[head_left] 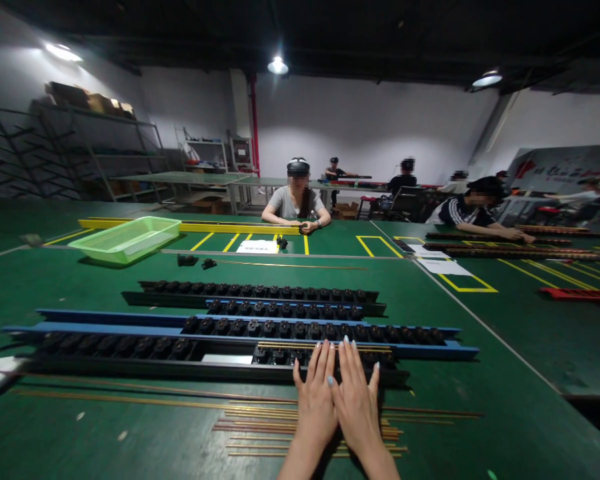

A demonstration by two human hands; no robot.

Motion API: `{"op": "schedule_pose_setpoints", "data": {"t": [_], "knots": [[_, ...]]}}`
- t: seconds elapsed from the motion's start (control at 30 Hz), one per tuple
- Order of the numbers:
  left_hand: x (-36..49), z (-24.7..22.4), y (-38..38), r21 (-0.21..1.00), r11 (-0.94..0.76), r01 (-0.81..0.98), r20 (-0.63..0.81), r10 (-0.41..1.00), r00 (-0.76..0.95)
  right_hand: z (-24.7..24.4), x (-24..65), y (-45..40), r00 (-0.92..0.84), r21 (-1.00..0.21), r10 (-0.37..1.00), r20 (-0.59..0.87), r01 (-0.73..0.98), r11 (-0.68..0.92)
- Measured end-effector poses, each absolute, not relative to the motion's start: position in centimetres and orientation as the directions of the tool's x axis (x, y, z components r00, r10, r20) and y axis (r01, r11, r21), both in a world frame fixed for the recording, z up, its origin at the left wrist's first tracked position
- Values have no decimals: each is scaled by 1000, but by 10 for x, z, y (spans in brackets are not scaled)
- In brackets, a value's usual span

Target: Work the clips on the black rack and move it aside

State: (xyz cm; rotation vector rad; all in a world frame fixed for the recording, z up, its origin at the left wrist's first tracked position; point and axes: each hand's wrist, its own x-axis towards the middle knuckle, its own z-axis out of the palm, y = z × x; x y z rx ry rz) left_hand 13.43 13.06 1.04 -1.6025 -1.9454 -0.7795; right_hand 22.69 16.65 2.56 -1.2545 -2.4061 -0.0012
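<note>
Side by side, my left hand [316,399] and my right hand [355,400] lie flat with fingers stretched forward. Their fingertips rest over thin brass rods [285,345] on the nearest black channel [180,367], which holds a row of black socket modules [100,345]. A white patch [227,359] shows in a gap in that row. Behind it lies a blue channel [115,328] with similar modules. Many loose brass and copper-coloured rods [260,427] lie on the table under and beside my wrists. Whatever is beneath my palms is hidden.
Farther back lie another black channel [160,299], small black parts [186,261] and a green basket [125,243]. A white object [0,375] sits at the left edge. Across the green table [455,360] a person [296,197] handles a yellow channel [230,227]; others work behind.
</note>
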Motion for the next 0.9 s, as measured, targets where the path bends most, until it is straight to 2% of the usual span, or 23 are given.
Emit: {"op": "schedule_pose_setpoints", "data": {"t": [0.2, 0.47, 0.57, 0.67, 0.9], "knots": [[136, 7, 133, 115, 152, 982, 701, 688, -188, 30, 227, 166, -557, -196, 751, 355, 741, 642], [131, 6, 125, 218, 94, 971, 595, 776, -209, 27, 224, 167, -538, -241, 782, 314, 752, 614], [128, 9, 123, 239, 145, 960, 607, 750, -265, 27, 224, 166, -511, -246, 789, 341, 762, 599], [124, 13, 122, 226, 192, 955, 621, 727, -293, 30, 225, 165, -517, -246, 782, 347, 755, 608], [120, 18, 120, 178, 179, 968, 640, 725, -252, 30, 225, 165, -513, -247, 785, 348, 757, 604]]}}
